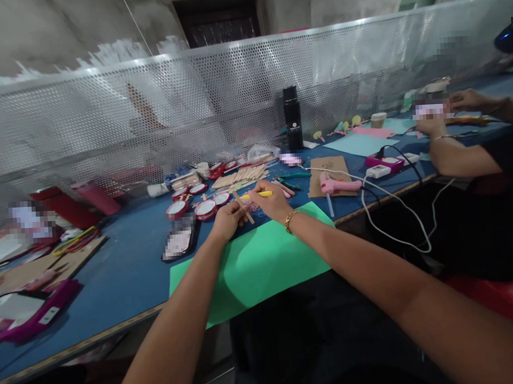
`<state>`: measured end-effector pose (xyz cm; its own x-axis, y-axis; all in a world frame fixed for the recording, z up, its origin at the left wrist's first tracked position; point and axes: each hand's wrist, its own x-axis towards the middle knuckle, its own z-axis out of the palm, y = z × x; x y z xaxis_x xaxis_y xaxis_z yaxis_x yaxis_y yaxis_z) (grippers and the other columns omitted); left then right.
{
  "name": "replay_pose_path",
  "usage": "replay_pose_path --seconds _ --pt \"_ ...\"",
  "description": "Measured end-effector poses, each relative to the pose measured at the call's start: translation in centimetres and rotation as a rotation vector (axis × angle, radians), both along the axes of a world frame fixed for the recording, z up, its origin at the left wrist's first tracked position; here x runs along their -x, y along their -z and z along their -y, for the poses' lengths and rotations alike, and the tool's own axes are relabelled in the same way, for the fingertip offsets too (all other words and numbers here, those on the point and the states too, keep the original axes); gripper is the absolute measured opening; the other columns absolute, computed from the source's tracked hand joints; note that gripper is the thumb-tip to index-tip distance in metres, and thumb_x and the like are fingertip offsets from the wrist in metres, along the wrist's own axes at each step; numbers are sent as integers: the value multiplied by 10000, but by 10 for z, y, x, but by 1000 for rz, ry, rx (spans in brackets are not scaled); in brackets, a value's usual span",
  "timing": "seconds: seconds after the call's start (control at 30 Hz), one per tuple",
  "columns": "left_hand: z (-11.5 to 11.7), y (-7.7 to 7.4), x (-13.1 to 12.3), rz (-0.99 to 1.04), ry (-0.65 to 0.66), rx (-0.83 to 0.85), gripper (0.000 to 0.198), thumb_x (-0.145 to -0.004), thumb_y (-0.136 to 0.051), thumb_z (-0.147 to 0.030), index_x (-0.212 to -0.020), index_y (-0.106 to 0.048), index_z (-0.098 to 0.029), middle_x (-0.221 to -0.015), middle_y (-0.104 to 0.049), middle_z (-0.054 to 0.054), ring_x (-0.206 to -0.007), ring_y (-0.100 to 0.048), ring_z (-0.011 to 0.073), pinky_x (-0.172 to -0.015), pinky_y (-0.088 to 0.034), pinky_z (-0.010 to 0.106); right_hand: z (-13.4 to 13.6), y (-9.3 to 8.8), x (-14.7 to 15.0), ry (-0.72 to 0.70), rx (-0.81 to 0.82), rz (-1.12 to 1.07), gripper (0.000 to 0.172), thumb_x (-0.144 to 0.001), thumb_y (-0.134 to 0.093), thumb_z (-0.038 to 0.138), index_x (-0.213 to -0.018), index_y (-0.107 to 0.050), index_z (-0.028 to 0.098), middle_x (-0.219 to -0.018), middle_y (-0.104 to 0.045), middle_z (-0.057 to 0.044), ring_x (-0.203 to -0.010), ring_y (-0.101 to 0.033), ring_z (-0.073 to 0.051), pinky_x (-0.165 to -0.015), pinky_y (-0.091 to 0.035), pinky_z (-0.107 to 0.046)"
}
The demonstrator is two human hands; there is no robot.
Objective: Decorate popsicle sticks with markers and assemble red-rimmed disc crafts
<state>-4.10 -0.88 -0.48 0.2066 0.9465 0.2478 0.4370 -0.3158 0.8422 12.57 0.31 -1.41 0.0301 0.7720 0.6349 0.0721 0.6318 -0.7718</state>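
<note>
Between the fingers of my left hand is a flat wooden stick, held tilted over the far edge of a green sheet. My right hand grips a yellow pen, whose left end is close to the stick. Both forearms reach across the green sheet, which overhangs the table's front edge. Just beyond my hands lie round white pieces with red rims and a pile of wooden sticks. Pink and purple shreds lie partly hidden behind my fingers.
A phone lies left of my hands on the blue table. To the right are a pink glue gun on cardboard, white cables and a purple power strip. A black bottle stands behind. Another person's hands are at far right.
</note>
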Motion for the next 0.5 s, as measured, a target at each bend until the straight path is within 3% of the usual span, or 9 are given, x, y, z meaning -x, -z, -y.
replay_pose_path --seconds 0.5 --pt "1 0 0 1 -2 2 411 -734 -731 -555 -624 -577 -190 -527 -578 -24 -438 -447 105 -450 -321 243 0 0 -1 13 17 -9 232 -812 -560 356 -636 -470 235 -608 -534 45 -615 -495 -136 -596 -401 -256"
